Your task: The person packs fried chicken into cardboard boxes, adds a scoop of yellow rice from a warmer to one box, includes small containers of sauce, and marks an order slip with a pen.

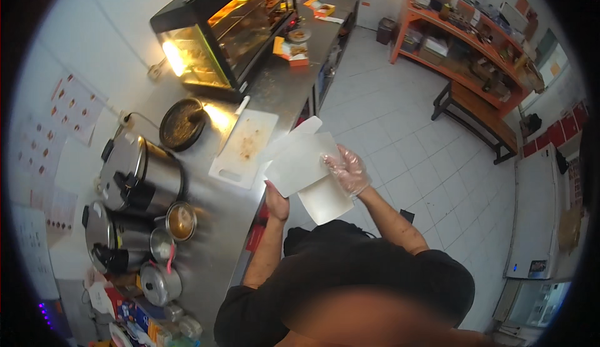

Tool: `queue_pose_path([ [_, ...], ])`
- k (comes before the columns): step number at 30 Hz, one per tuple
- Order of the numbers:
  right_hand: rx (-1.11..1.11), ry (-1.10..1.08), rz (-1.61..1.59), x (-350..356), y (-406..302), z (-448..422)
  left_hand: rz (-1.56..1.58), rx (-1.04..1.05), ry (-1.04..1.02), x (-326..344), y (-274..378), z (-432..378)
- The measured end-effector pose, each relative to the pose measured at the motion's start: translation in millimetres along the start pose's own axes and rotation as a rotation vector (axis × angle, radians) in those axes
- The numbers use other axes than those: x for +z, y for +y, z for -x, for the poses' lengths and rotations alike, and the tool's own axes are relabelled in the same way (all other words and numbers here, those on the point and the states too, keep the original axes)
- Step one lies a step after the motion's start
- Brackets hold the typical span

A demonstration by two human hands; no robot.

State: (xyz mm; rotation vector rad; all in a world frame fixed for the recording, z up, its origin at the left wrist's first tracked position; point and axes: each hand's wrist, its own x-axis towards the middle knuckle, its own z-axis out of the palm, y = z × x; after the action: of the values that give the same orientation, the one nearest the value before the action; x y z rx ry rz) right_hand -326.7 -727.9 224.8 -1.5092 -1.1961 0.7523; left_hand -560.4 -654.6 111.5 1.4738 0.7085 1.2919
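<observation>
An unfolded white cardboard food box (300, 159) is held between both my hands, over the edge of the steel counter. My bare left hand (277, 202) grips its near left edge. My right hand (348, 170), in a clear plastic glove, holds its right side, where another white flap hangs towards me. Just beyond the box, a white cutting board (246, 148) with brown crumbs lies on the counter (211, 216), and a knife with a white handle (241, 106) rests along its left edge. Further left stands a round black stone mortar (182, 124).
Two large steel pressure cookers (140, 173), a bowl of orange-brown liquid (181, 221) and a lidded pot (161, 283) line the counter's left. A lit food warmer (225, 33) and an orange food box (298, 56) stand farther along. Across the tiled floor is a wooden bench (478, 112).
</observation>
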Motion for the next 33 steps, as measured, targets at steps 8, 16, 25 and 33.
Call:
queue_pose_path([
  [8, -0.168, 0.189, 0.313, -86, 52, -80, 0.784, -0.449, -0.113, 163, -14, -120],
  [16, -0.593, 0.482, 0.466, -182, 89, -247, 0.225, -0.146, 0.16, 313, -58, -305],
  [25, -0.742, 0.657, 0.727, -333, 131, -420, 0.634, -0.388, -0.175, 446, -147, -476],
  [33, -0.868, 0.251, 0.605, -415, 188, -597, 0.734, -0.644, -0.261, 525, -187, -616],
])
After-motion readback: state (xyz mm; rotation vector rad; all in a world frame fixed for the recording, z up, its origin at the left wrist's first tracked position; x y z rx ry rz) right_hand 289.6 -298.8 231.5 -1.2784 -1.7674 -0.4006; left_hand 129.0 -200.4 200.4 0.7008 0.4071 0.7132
